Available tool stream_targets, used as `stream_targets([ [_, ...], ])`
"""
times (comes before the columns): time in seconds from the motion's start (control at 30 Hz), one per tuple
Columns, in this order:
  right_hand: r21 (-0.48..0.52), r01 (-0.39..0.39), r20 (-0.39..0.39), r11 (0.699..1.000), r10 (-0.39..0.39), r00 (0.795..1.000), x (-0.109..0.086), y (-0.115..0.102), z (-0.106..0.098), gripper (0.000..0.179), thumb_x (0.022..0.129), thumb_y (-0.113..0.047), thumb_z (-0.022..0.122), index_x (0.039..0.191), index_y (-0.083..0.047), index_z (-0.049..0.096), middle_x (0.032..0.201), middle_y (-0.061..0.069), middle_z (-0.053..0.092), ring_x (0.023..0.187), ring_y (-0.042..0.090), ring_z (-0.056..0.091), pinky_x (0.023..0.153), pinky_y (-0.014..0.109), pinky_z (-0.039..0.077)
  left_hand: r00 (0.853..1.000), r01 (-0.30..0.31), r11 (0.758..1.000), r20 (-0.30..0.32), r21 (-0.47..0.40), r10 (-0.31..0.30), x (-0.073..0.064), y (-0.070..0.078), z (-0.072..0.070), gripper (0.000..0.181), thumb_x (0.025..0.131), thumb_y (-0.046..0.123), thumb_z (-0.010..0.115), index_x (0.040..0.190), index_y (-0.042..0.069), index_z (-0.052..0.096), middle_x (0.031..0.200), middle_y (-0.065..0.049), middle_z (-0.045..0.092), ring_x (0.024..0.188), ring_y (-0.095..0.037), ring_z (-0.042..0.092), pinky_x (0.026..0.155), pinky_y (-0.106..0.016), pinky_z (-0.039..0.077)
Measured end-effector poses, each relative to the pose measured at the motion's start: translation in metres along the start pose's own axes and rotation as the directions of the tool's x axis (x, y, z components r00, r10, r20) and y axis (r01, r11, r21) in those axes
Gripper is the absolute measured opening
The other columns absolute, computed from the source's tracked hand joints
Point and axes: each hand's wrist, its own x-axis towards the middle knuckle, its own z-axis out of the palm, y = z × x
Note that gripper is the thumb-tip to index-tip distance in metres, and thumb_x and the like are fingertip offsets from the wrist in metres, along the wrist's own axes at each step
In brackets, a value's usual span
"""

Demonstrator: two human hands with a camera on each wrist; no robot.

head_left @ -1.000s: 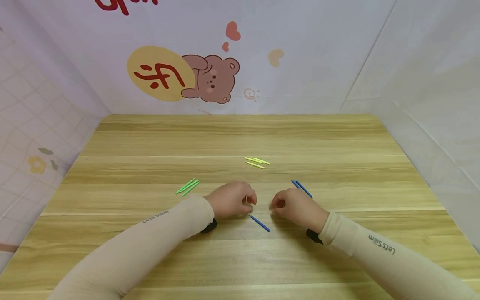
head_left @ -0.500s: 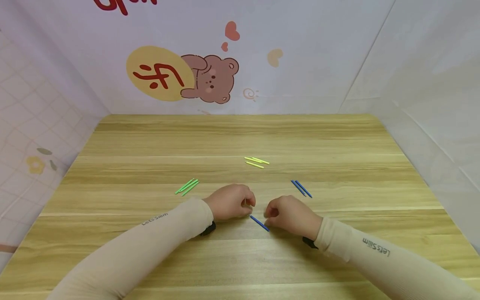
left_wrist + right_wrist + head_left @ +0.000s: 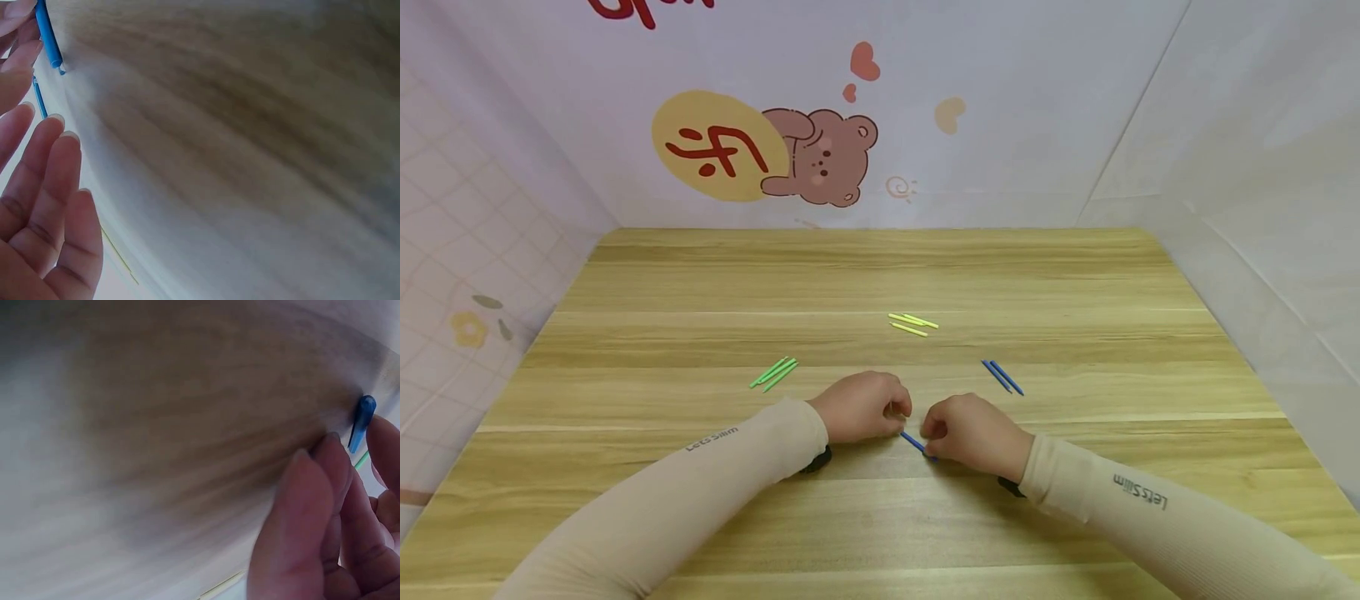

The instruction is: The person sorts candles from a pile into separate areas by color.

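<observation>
A thin blue candle [image 3: 913, 441] lies on the wooden table between the two hands. My left hand [image 3: 865, 407] is at its left end, fingers loosely bent; the left wrist view shows spread fingertips [image 3: 72, 140] beside the candle [image 3: 50, 37], with no clear grip. My right hand [image 3: 977, 431] hangs over the other end and covers part of it. In the right wrist view, the thumb [image 3: 382, 447] meets the candle [image 3: 361, 422], and no finger is seen pressing from the opposite side. Two more blue candles [image 3: 1002, 377] lie behind the right hand.
Several green candles [image 3: 773, 374] lie together left of the hands. Yellow candles [image 3: 913, 323] are grouped farther back in the middle. The wooden table [image 3: 880, 542] ends at a white cloth wall [image 3: 1015, 158] with a printed bear [image 3: 831, 158].
My right hand has moved left and nearer the body, from beside the two blue candles to the lone candle's right end. My left hand has shifted slightly nearer. The candles stay in place.
</observation>
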Motion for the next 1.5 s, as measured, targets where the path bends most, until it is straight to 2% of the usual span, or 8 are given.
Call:
stream_targets([
  [0.33, 0.006, 0.002, 0.009, 1.0, -0.002, 1.0, -0.001, -0.004, -0.002, 0.006, 0.077, -0.007, 0.075, 0.079, -0.011, 0.071, 0.073, -0.01, 0.064, 0.07, 0.004, 0.053, 0.066, 0.022, 0.046, 1.0, 0.006, 1.0, 0.019, 0.01, -0.006, 0.0, 0.003, -0.001, 0.006, 0.086, 0.011, 0.069, 0.092, 0.011, 0.071, 0.092, 0.003, 0.064, 0.081, -0.012, 0.056, 0.077, -0.026, 0.047],
  [0.57, -0.018, -0.012, 0.011, 1.0, 0.012, 1.0, 0.0, -0.004, -0.001, 0.01, 0.074, -0.001, 0.071, 0.076, -0.011, 0.07, 0.069, -0.009, 0.062, 0.065, 0.005, 0.05, 0.061, 0.022, 0.044, 1.0, 0.006, 1.0, 0.017, 0.012, -0.006, 0.0, 0.004, -0.002, 0.005, 0.086, 0.011, 0.07, 0.09, 0.011, 0.071, 0.091, 0.003, 0.063, 0.079, -0.011, 0.054, 0.075, -0.026, 0.046],
  [0.93, -0.157, 0.011, -0.057, 0.988, -0.02, 0.998, -0.001, -0.007, 0.004, 0.015, 0.067, 0.001, 0.066, 0.067, -0.014, 0.064, 0.06, -0.011, 0.053, 0.057, 0.006, 0.042, 0.053, 0.021, 0.038, 1.0, -0.018, 1.0, -0.002, 0.011, 0.018, 0.0, 0.003, -0.002, 0.008, 0.085, 0.011, 0.07, 0.093, 0.009, 0.071, 0.094, 0.001, 0.065, 0.084, -0.016, 0.059, 0.078, -0.027, 0.047],
  [1.13, -0.15, -0.012, -0.061, 0.989, 0.003, 0.998, -0.003, -0.005, 0.001, 0.015, 0.067, 0.0, 0.066, 0.067, -0.014, 0.063, 0.06, -0.011, 0.052, 0.056, 0.007, 0.043, 0.052, 0.022, 0.038, 1.0, -0.022, 1.0, -0.017, 0.003, 0.022, -0.001, 0.003, -0.001, 0.011, 0.085, 0.01, 0.07, 0.095, 0.009, 0.072, 0.097, 0.0, 0.066, 0.084, -0.015, 0.059, 0.08, -0.027, 0.047],
  [1.5, -0.119, -0.088, -0.104, 0.989, 0.076, 0.992, -0.007, 0.011, -0.016, 0.011, 0.069, 0.0, 0.065, 0.072, -0.012, 0.065, 0.066, -0.008, 0.057, 0.062, 0.008, 0.048, 0.058, 0.024, 0.042, 0.998, 0.026, 0.999, -0.056, -0.026, -0.027, 0.008, 0.006, -0.005, 0.017, 0.085, 0.012, 0.07, 0.102, 0.01, 0.07, 0.098, -0.001, 0.065, 0.089, -0.015, 0.059, 0.08, -0.029, 0.048],
])
